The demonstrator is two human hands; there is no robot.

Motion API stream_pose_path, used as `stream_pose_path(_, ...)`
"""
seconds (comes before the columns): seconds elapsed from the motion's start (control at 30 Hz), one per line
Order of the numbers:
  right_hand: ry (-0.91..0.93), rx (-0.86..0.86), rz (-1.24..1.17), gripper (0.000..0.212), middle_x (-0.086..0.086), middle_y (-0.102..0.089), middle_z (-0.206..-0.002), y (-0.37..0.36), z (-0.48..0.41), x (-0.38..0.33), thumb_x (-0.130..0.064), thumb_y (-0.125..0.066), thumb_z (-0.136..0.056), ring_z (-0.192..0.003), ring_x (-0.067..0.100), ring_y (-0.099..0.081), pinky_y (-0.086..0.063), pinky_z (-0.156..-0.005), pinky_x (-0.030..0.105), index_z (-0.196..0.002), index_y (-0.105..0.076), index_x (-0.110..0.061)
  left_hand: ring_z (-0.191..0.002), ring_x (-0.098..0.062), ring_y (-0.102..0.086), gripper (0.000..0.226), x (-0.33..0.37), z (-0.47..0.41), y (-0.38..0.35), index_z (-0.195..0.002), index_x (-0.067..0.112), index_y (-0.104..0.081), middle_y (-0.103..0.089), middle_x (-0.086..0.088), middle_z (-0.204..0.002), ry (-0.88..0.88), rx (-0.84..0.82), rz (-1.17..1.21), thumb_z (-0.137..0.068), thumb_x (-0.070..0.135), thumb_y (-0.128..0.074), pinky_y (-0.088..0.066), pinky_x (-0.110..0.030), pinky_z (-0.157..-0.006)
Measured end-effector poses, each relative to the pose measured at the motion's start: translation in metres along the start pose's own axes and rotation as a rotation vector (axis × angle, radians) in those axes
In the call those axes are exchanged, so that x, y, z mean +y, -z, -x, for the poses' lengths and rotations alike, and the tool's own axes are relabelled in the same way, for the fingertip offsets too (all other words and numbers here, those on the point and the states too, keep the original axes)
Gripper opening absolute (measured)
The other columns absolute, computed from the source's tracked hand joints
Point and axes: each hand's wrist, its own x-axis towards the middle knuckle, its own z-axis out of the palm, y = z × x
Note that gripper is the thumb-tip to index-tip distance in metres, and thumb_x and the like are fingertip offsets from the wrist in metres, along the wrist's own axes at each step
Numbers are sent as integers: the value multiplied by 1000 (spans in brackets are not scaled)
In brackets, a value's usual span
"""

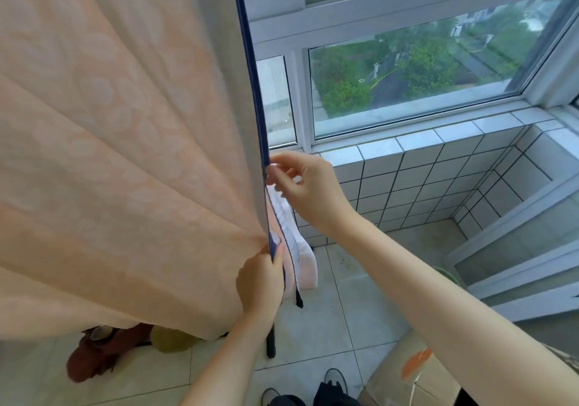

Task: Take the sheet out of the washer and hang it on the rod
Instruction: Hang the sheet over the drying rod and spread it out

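Note:
A large peach sheet (119,155) with a pale pattern hangs down from above the frame and fills the left half of the view. A dark blue trim (255,76) runs down its right edge. My left hand (260,280) grips that edge low down, bunching the cloth. Higher up, my right hand (308,186) pinches the blue trim between thumb and fingers. White and pink fabric (297,249) hangs behind the edge between my hands. The rod and the washer are out of view.
A big window (423,70) over a white tiled ledge (423,170) lies ahead. A black stand leg (270,343) meets the tiled floor by my shoes (335,380). A brown bag (94,358) sits under the sheet; a cardboard box (416,371) stands lower right.

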Motion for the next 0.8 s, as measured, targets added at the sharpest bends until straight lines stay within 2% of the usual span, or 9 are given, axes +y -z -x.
stream_pose_path(0.1, -96, -90, -108, 57, -5, -70, -96, -7, 14, 1, -1, -54, -84, -87, 10, -66, -52, -83, 25, -136, -46, -22, -49, -17, -53, 42, 0, 2, 9, -64, 18, -53, -55, 1, -52, -59, 76, 144, -96, 44, -49, -43, -37, -49)
stream_pose_path(0.2, -84, -173, -91, 73, 1, -66, -112, -16, 25, 0, -4, -59, -81, -102, 8, -62, -46, -91, 25, -143, -29, -29, -49, -16, -48, 34, 4, 5, 22, -62, 16, -52, -51, 3, -49, -86, 117, 219, -93, 29, -55, -36, -32, -51)
stream_pose_path(0.3, -88, -222, -23, 76, -3, -68, -109, -22, 30, 0, -24, -71, -83, -104, 4, -60, -42, -90, 17, -143, -25, -33, -52, -13, -43, 34, 9, 8, 32, -59, 17, -47, -44, 4, -46, -86, 77, 304, -91, 18, -57, -33, -30, -53)
stream_pose_path(0.37, -81, -228, 3, 53, -6, -70, -95, -24, 29, 0, -24, -69, -86, -93, 5, -63, -48, -83, 20, -132, -43, -28, -59, -10, -49, 28, 10, 9, 38, -63, 21, -52, -53, 3, -52, -90, 52, 317, -91, 22, -56, -37, -30, -56)
stream_pose_path(0.43, -45, -133, 63, 11, -8, -59, -66, -25, 25, 3, -13, -62, -90, -66, 4, -56, -46, -63, 23, -86, -57, -22, -69, -2, -58, 11, 9, 9, 44, -78, 31, -63, -66, 13, -69, -101, -5, 299, -89, 30, -60, -46, -24, -62)
stream_pose_path(0.5, -30, -47, 114, 45, -9, -35, -49, -23, 22, 9, -7, -58, -92, -52, 6, -40, -31, -50, 18, -59, -36, -29, -80, 5, -61, 16, 8, 6, 55, -94, 42, -66, -68, 25, -89, -49, -74, 383, -88, 28, -61, -48, -15, -71)
stream_pose_path(0.6, -51, -56, 114, 50, -9, -27, -49, -17, 22, 14, -9, -57, -93, -50, 8, -32, -25, -49, 20, -57, -30, -29, -89, -4, -66, 31, 7, -9, 84, -108, 37, -62, -68, 19, -102, 29, 57, 586, -92, 11, -57, -50, -18, -84)
stream_pose_path(0.67, -84, -70, 91, 49, -9, -30, -47, -15, 22, 19, -8, -57, -93, -50, 8, -32, -24, -49, 21, -57, -31, -28, -93, -6, -65, 30, 14, -17, 110, -124, 26, -58, -66, 13, -108, 40, 197, 634, -94, 25, -58, -51, -20, -83)
stream_pose_path(0.8, -145, -112, 65, 34, -5, -42, -56, -19, 24, 20, -5, -53, -92, -57, 16, -36, -31, -57, 31, -63, -43, -17, -87, 20, -54, 55, 38, -26, 147, -134, 25, -49, -58, 18, -117, -48, 296, 741, -84, 43, -66, -42, 0, -68)
